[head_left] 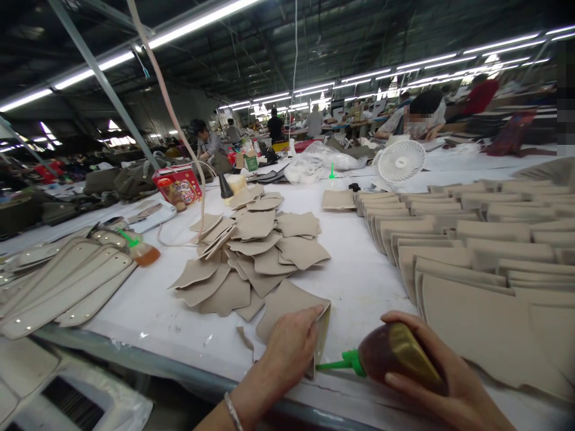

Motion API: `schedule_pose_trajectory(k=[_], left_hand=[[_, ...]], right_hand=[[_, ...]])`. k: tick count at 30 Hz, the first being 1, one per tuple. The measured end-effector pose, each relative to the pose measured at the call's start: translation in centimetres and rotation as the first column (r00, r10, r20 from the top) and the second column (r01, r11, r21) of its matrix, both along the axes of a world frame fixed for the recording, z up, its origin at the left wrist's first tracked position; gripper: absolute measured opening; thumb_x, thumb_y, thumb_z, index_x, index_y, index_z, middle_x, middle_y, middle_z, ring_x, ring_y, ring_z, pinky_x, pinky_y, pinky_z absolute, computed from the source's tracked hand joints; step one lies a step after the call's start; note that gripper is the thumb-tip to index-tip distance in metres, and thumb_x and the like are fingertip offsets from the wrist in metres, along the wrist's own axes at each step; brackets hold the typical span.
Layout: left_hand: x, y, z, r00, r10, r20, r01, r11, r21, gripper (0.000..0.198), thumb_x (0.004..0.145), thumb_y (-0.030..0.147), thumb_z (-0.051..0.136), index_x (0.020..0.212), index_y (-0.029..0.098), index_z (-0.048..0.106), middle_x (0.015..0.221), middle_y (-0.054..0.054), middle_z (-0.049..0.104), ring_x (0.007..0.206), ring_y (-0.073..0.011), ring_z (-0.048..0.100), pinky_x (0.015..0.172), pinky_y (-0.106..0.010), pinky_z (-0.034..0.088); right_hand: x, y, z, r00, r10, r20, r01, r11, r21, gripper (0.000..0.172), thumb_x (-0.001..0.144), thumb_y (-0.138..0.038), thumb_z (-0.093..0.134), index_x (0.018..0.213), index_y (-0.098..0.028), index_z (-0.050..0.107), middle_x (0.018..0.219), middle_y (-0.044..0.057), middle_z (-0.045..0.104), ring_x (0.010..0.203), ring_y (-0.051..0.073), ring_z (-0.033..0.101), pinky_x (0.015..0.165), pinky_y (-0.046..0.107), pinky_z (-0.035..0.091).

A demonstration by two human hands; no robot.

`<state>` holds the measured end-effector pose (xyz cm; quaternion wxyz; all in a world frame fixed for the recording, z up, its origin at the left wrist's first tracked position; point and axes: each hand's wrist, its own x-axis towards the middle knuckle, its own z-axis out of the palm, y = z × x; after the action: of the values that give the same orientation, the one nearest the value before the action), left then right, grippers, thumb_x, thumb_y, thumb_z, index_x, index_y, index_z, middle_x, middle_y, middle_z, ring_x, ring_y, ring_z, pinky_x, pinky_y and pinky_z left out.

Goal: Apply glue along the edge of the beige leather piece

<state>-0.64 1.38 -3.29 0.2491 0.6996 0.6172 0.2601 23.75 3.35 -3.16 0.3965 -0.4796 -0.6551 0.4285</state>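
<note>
My left hand [291, 342] grips a beige leather-like panel [287, 302] near the table's front edge, its fingers closed over the panel's right side. In my right hand [449, 374] lies a squeeze bottle [399, 356] of dark amber liquid, tipped on its side. The bottle's green nozzle [336, 363] points left, its tip at the lower edge of the panel. Behind my left hand is a loose heap of similar beige panels [256, 224]. Rows of folded beige panels [462, 287] stand to the right of my right hand.
Pale riveted strips [76, 281] and a second green-tipped bottle [144, 252] lie at left. A white fan [399, 161], crumpled clear plastic [314, 161] and a red box [177, 184] are farther back. A hose [173, 114] hangs down to the white-covered table [350, 263]. Other people work beyond.
</note>
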Motion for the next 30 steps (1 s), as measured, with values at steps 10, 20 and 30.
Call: schedule_pose_trajectory(k=[10, 20, 30], left_hand=[[0.0, -0.2, -0.3, 0.999, 0.044, 0.031, -0.043, 0.999, -0.02, 0.043, 0.093, 0.016, 0.04, 0.13, 0.012, 0.063, 0.126, -0.007, 0.065, 0.114, -0.0254, 0.062, 0.106, -0.034, 0.044], [0.1, -0.2, -0.3, 1.0, 0.01, -0.003, -0.01, 0.999, -0.033, 0.044, 0.094, 0.015, 0.039, 0.132, 0.013, 0.061, 0.127, -0.006, 0.064, 0.115, -0.0234, 0.061, 0.106, -0.032, 0.043], [0.1, 0.3, 0.2, 0.999, -0.02, -0.029, 0.018, 0.998, -0.057, 0.044, 0.093, 0.014, 0.04, 0.13, 0.016, 0.062, 0.125, -0.006, 0.066, 0.113, -0.0241, 0.062, 0.105, -0.034, 0.045]], right_hand=[[-0.3, -0.8, -0.2, 1.0, -0.005, -0.022, 0.005, 1.0, 0.008, 0.05, 0.074, -0.048, 0.075, 0.118, -0.03, 0.06, 0.115, -0.002, 0.063, 0.1, 0.024, 0.062, 0.092, 0.028, 0.046], [1.5, 0.4, -3.1, 0.993, 0.087, 0.079, -0.098, 0.983, 0.153, 0.054, 0.081, -0.052, 0.074, 0.127, -0.032, 0.055, 0.117, 0.002, 0.062, 0.093, 0.024, 0.066, 0.085, 0.027, 0.054], [1.6, 2.0, -2.2, 0.987, 0.001, 0.162, -0.036, 0.977, 0.212, 0.051, 0.084, -0.058, 0.069, 0.127, -0.037, 0.049, 0.121, -0.002, 0.059, 0.104, 0.023, 0.061, 0.093, 0.029, 0.049]])
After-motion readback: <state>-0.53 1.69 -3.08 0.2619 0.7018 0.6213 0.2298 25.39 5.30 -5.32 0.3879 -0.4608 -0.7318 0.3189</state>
